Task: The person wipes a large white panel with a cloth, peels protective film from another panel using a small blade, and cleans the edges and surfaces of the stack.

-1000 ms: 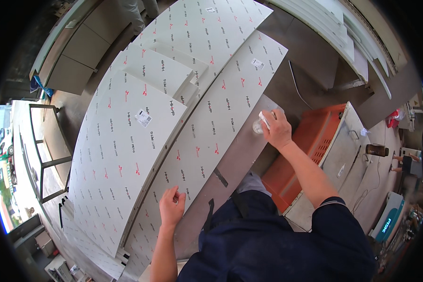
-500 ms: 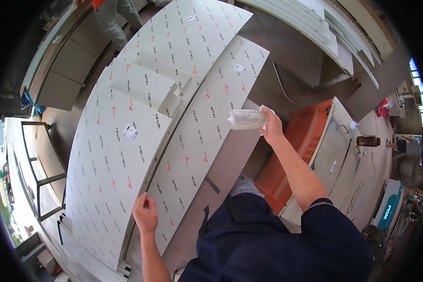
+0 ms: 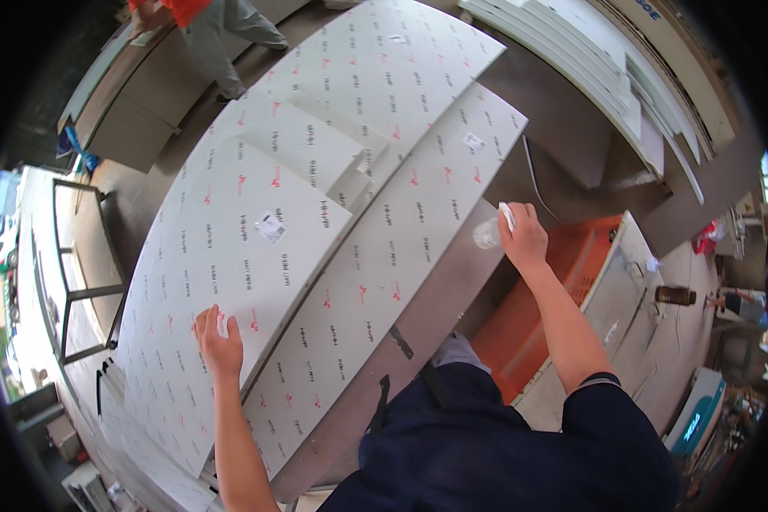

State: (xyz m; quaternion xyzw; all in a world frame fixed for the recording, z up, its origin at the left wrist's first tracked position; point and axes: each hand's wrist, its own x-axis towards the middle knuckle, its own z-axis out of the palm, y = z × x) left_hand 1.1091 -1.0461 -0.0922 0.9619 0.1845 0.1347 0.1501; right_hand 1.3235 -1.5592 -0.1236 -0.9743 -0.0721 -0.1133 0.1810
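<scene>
My right hand [image 3: 527, 241] is closed around a clear plastic bottle [image 3: 486, 234] whose end points left, with a bit of white cloth or tissue [image 3: 507, 217] at the fingers. Most of the bottle's far side is covered by the hand. My left hand [image 3: 220, 343] is over the near left part of a large white panel [image 3: 175, 282] printed with rows of black and red marks. Its fingers are slightly bent and apart, holding nothing I can make out. A second printed panel [image 3: 375, 282] lies alongside, under the right edge of the first.
Smaller panel pieces [image 3: 307, 154] lie on the large one. An orange metal cabinet [image 3: 538, 307] stands right of my body, with a brown bottle [image 3: 674, 295] beyond. White panels [image 3: 572, 77] are stacked far right. A person in grey trousers [image 3: 209, 51] stands far left, beside a grey bench [image 3: 132, 128].
My left hand has moved left and forward over the panel, its fingers loosening. My right hand has shifted right, turning the bottle so less of it shows. The view has shifted slightly.
</scene>
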